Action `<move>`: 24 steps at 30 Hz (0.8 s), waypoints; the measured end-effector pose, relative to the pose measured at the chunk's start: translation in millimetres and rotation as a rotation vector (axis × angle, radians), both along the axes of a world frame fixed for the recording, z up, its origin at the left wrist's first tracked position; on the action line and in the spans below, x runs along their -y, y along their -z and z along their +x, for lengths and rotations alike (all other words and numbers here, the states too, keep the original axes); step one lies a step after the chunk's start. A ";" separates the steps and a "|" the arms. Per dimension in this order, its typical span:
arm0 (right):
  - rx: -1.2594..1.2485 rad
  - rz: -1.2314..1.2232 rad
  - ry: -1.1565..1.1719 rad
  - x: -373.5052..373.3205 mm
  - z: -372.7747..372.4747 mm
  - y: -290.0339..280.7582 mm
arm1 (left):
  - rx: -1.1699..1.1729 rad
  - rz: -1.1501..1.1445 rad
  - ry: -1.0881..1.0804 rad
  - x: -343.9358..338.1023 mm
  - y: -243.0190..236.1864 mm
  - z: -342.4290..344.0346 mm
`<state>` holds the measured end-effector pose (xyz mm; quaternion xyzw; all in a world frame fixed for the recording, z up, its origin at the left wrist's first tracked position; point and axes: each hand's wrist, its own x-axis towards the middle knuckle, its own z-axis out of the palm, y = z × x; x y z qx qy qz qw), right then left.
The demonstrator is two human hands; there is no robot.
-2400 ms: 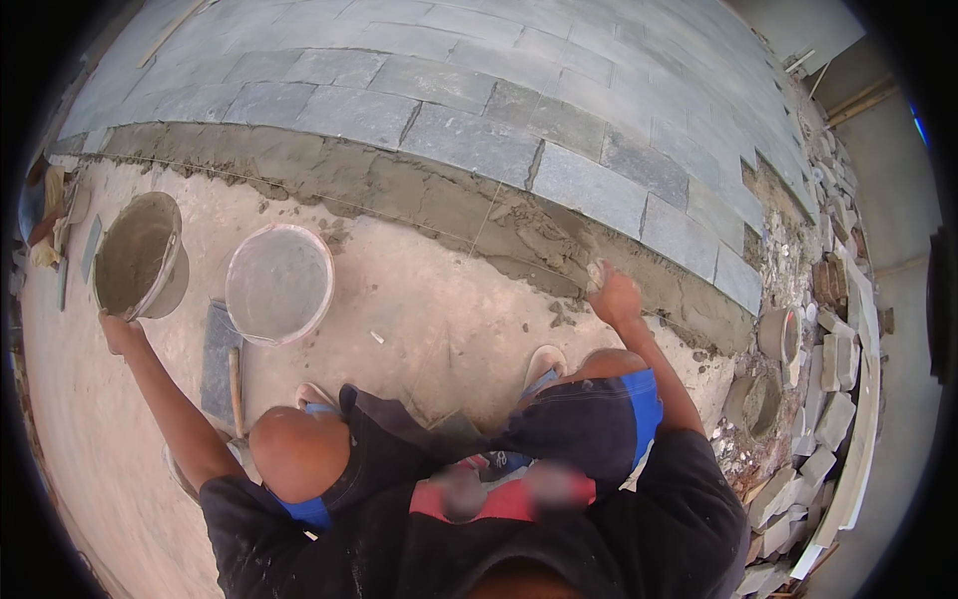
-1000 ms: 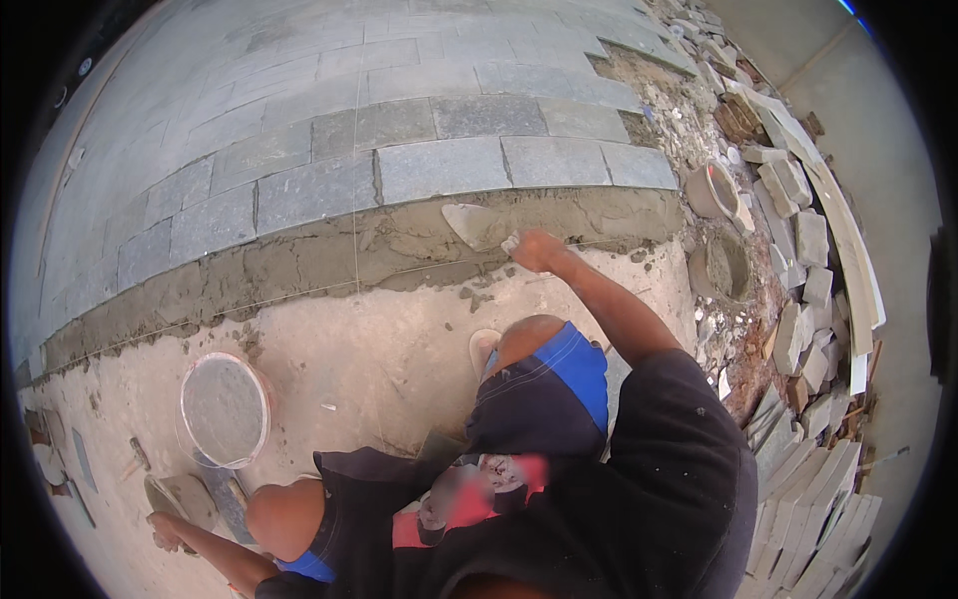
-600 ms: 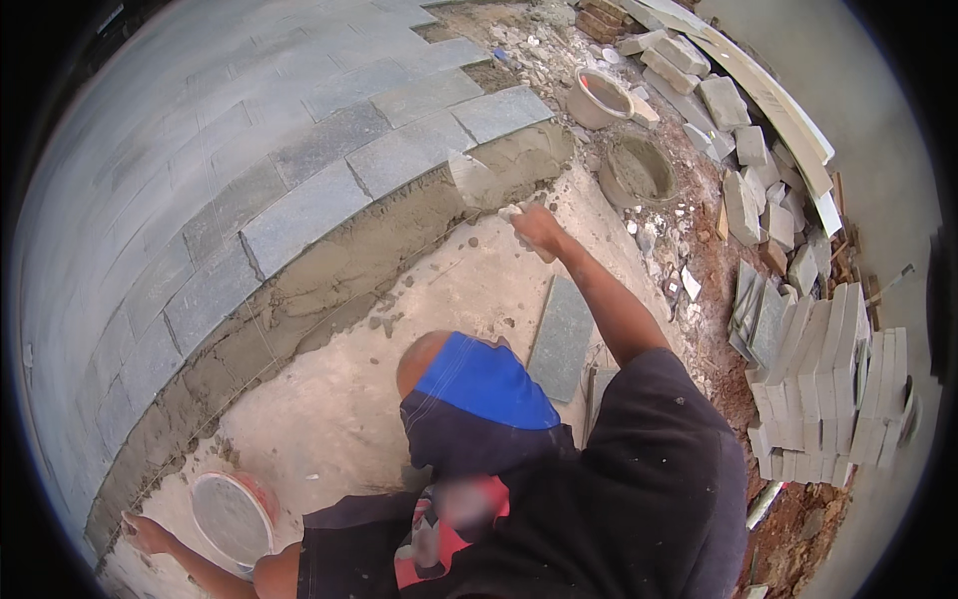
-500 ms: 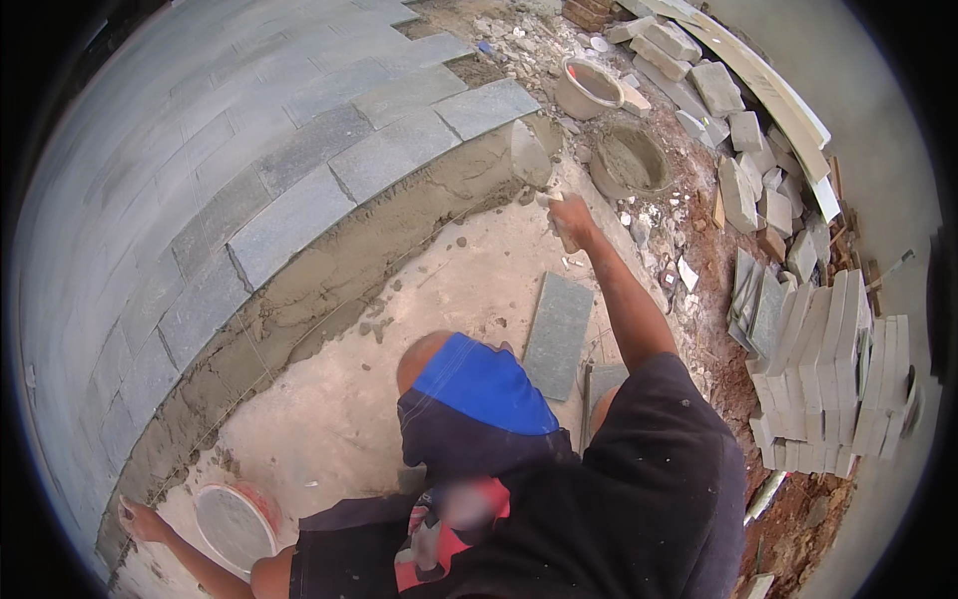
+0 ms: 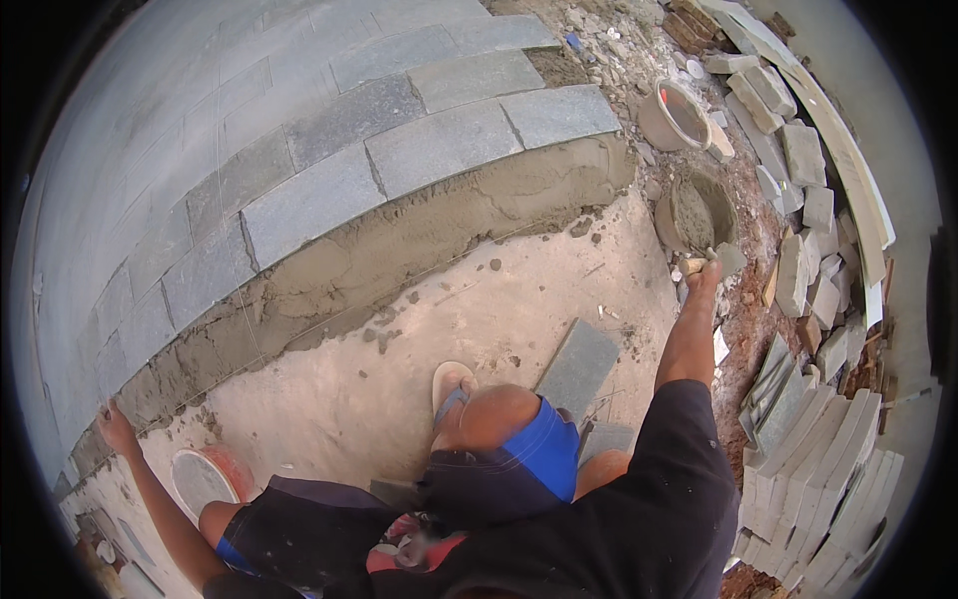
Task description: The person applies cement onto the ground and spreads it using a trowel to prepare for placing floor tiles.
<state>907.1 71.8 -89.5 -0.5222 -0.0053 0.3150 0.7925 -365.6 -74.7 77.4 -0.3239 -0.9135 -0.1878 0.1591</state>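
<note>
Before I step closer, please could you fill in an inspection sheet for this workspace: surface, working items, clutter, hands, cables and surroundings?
Surface: pale concrete floor, spotted with mortar lumps.
Working items: mortar bed along the edge of laid grey slabs; trowel by the mortar bucket, contact unclear.
Clutter: loose slab on the floor; stone blocks heaped at right; second bucket beyond the first.
Left hand: near the mortar bed's far-left end; grip unclear.
Right hand: closed around the trowel.
Cables: nothing seen; only a thin string crossing the mortar bed.
Surroundings: stacked slabs and grey wall at right.
</note>
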 end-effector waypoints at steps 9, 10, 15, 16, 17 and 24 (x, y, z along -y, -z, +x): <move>-0.108 -0.011 -0.020 -39.6 -32.5 6.6 | -0.003 0.007 -0.081 28.5 7.6 -18.7; -0.112 -0.037 -0.004 -43.3 -42.3 6.2 | 0.011 -0.005 -0.085 31.0 7.0 -21.9; -0.072 0.030 -0.025 -28.7 -61.7 0.8 | -0.079 -0.027 -0.089 34.5 12.0 -22.0; -0.072 0.060 -0.038 -19.0 -59.8 -1.8 | -0.079 -0.024 -0.092 32.9 13.0 -20.0; -0.115 0.079 0.013 -10.1 -54.9 -7.6 | -0.068 -0.027 -0.092 28.8 14.5 -18.1; -0.126 0.080 -0.019 21.1 -91.8 9.3 | -0.116 -0.019 -0.092 10.8 -42.4 -14.1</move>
